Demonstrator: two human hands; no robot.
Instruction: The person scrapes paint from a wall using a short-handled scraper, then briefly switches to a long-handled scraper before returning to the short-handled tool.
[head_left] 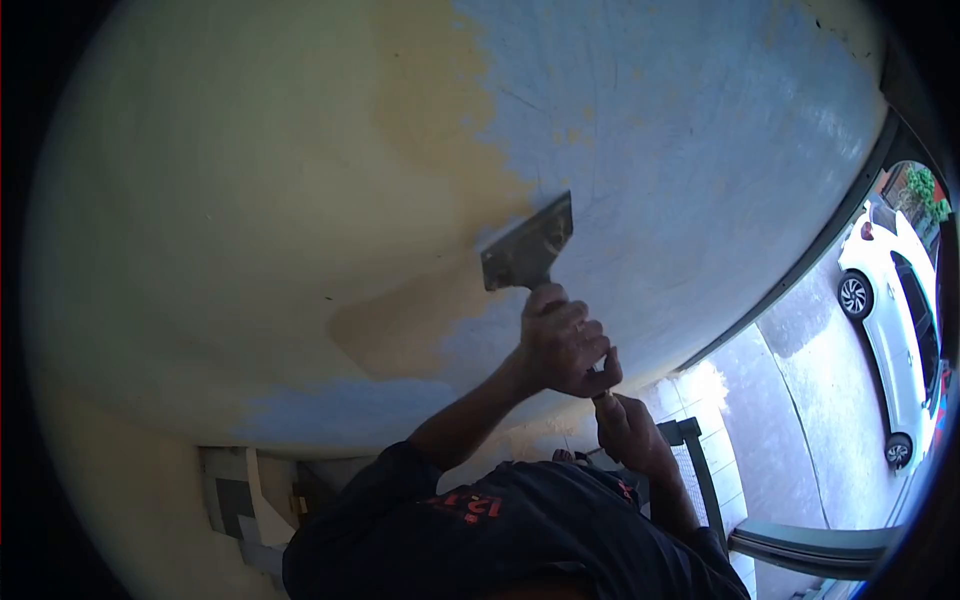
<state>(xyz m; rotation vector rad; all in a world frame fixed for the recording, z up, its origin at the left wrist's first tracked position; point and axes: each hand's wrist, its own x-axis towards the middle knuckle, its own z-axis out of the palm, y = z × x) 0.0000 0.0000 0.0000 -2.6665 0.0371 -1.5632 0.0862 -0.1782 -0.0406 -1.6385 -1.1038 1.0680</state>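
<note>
A wide-bladed scraper (528, 250) has its blade edge against the painted wall (640, 220), or very close to it. My left hand (565, 342) is wrapped around the upper handle, just below the blade. Lower down, my right hand (628, 432) is closed around the handle's end. Beside the blade, the wall's coating is partly gone: cream paint (250, 200) lies to the left, tan patches (400, 325) border it, and a bluish-grey layer shows on the right. The fingers of my right hand are partly in shadow.
To the right, an opening with a dark frame (800, 265) looks onto pavement where a white car (900, 320) is parked. Dark metal rails (810, 548) stand at the lower right. Pale and grey pieces (240, 500) lie at the lower left.
</note>
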